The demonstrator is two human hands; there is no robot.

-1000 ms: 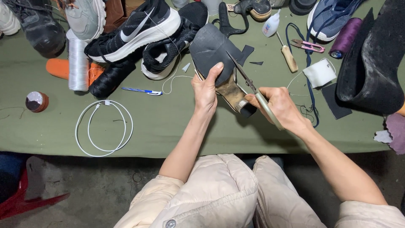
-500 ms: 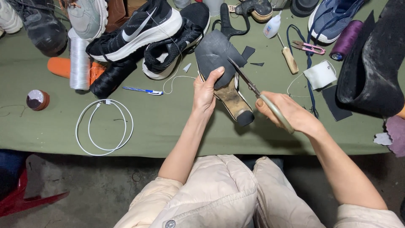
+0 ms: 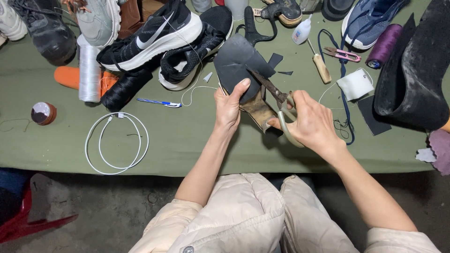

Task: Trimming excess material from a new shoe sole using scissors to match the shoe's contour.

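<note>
My left hand [image 3: 229, 107] grips a shoe sole [image 3: 257, 108] with a dark rubber sheet [image 3: 236, 61] laid over it, thumb pressed on the sheet. My right hand [image 3: 311, 121] holds large scissors [image 3: 274, 96] by their pale handles. The blades point up and left along the sheet's right edge, over the green table [image 3: 187, 140].
Black-and-white sneakers [image 3: 154, 33] lie behind the sheet. A white thread spool [image 3: 89, 70], an orange object [image 3: 70, 77], a pen [image 3: 159, 102], a coiled white cable [image 3: 117, 143] and a tape roll [image 3: 43, 113] sit left. An awl [image 3: 321, 68], small snips [image 3: 344, 55], a purple spool [image 3: 384, 45] and a black boot [image 3: 415, 70] sit right.
My right hand has shifted the scissors up along the sheet's edge. The sole and sheet turned slightly in my left hand.
</note>
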